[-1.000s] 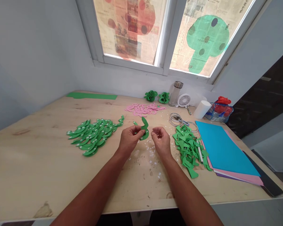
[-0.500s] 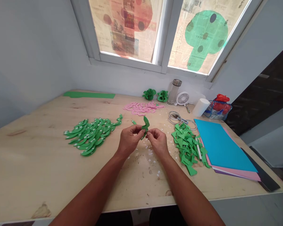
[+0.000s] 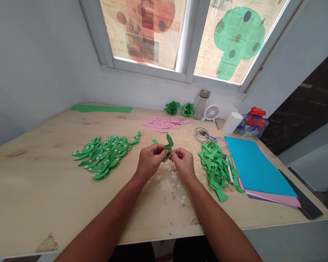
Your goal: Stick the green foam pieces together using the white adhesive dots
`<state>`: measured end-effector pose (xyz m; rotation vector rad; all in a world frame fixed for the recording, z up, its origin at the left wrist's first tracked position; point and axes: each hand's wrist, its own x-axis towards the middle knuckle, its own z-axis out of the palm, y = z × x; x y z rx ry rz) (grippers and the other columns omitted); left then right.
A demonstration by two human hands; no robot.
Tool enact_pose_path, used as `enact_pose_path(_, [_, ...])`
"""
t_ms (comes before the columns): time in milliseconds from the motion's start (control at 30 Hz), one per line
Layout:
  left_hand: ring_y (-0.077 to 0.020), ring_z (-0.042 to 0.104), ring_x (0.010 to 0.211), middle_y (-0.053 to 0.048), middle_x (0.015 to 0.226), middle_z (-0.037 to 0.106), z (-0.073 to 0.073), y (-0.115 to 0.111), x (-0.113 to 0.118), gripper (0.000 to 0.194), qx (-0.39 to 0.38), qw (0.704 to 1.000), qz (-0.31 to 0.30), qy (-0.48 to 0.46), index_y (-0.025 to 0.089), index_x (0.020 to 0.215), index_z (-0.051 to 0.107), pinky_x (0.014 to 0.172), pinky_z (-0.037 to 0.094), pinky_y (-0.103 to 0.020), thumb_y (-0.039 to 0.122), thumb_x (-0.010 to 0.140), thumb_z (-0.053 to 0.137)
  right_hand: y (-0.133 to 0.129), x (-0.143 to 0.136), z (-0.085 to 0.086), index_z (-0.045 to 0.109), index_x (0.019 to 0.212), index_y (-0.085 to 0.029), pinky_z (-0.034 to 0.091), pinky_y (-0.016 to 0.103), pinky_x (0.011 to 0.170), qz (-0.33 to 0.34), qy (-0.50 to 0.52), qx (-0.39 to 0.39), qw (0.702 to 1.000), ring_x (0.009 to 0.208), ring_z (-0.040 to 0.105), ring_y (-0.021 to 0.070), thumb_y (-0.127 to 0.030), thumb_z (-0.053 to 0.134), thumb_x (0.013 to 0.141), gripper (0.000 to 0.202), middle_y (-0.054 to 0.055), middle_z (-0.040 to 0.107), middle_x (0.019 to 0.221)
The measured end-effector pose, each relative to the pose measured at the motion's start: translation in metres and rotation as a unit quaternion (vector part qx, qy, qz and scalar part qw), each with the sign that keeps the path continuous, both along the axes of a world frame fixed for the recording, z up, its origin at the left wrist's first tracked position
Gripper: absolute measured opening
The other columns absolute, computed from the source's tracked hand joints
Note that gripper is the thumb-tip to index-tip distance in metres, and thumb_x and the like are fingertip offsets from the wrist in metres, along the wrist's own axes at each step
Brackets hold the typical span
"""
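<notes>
Between my hands a curved, folded green paper piece (image 3: 169,141) is held up over the middle of the table. My left hand (image 3: 151,160) pinches it between thumb and fingers. My right hand (image 3: 184,162) is closed too, its thumb and fingertips pressed together at the piece's lower right edge; the exact contact is partly hidden. A small green paper strip (image 3: 154,141) lies just behind my left hand. Left of it spreads a pile of curved green paper pieces (image 3: 106,154) with white patches at their ends. Tiny white squares (image 3: 174,175) are scattered beneath my hands.
Green paper scraps (image 3: 214,167), a white marker (image 3: 230,174) and blue sheets (image 3: 258,165) lie on the right. Behind are pink paper cutouts (image 3: 165,123), tape rolls (image 3: 202,134), two green paper ornaments (image 3: 172,107), a bottle (image 3: 201,104) and a small fan (image 3: 211,112).
The view has shifted slightly. Both hands stay at the green paper piece, with almost no visible movement of the fingers.
</notes>
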<state>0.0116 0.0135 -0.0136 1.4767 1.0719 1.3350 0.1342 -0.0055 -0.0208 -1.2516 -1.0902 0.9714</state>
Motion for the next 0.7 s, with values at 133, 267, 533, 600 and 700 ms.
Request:
enact_pose_path(133, [-0.0115, 0.054, 0.055, 0.0, 0.062, 0.063, -0.001, -0.001, 0.0, 0.014, 0.002, 1.0, 0.0, -0.003, 0.016, 0.067, 0.067, 0.052, 0.043, -0.022, 0.03, 0.067, 0.067, -0.002, -0.001, 0.004, 0.059, 0.062, -0.017, 0.043, 0.024, 0.053, 0.001, 0.02, -0.002, 1.0, 0.053, 0.055, 0.0123, -0.026, 0.06, 0.066, 0.01, 0.0, 0.062, 0.056])
enact_pose_path(267, [-0.0114, 0.054, 0.056, -0.001, 0.064, 0.064, -0.001, -0.001, 0.0, 0.015, -0.004, 1.0, -0.016, -0.017, 0.015, 0.069, 0.067, 0.052, 0.043, -0.021, 0.029, 0.068, 0.067, -0.002, -0.001, 0.007, 0.058, 0.059, -0.016, 0.042, 0.023, 0.052, 0.004, 0.043, -0.007, 0.999, 0.05, 0.053, 0.0113, -0.028, 0.061, 0.066, 0.014, -0.001, 0.061, 0.053])
enact_pose_path(533, [-0.0106, 0.053, 0.055, 0.0, 0.063, 0.063, 0.004, -0.002, 0.002, 0.012, -0.037, 0.998, -0.029, -0.051, 0.014, 0.068, 0.068, 0.053, 0.042, -0.022, 0.026, 0.066, 0.068, 0.0, 0.0, 0.001, 0.058, 0.058, -0.016, 0.039, 0.023, 0.052, 0.001, 0.046, -0.012, 0.999, 0.049, 0.05, 0.0103, -0.027, 0.06, 0.065, 0.013, -0.002, 0.059, 0.051])
enact_pose_path(600, [-0.0103, 0.053, 0.054, 0.0, 0.062, 0.063, 0.006, -0.004, 0.002, 0.011, -0.047, 0.997, -0.03, -0.06, 0.014, 0.067, 0.067, 0.053, 0.042, -0.022, 0.024, 0.065, 0.069, 0.001, -0.001, -0.001, 0.058, 0.059, -0.017, 0.039, 0.023, 0.052, -0.003, 0.043, -0.011, 0.999, 0.049, 0.05, 0.0103, -0.026, 0.06, 0.065, 0.011, -0.002, 0.059, 0.051])
enact_pose_path(700, [-0.0104, 0.053, 0.054, 0.0, 0.061, 0.063, 0.009, -0.007, 0.004, 0.011, -0.06, 0.995, -0.034, -0.078, 0.013, 0.067, 0.067, 0.053, 0.042, -0.022, 0.024, 0.064, 0.069, 0.001, -0.002, -0.002, 0.059, 0.062, -0.016, 0.04, 0.023, 0.052, 0.002, 0.051, -0.011, 0.999, 0.05, 0.051, 0.0106, -0.024, 0.058, 0.063, 0.007, -0.003, 0.059, 0.051])
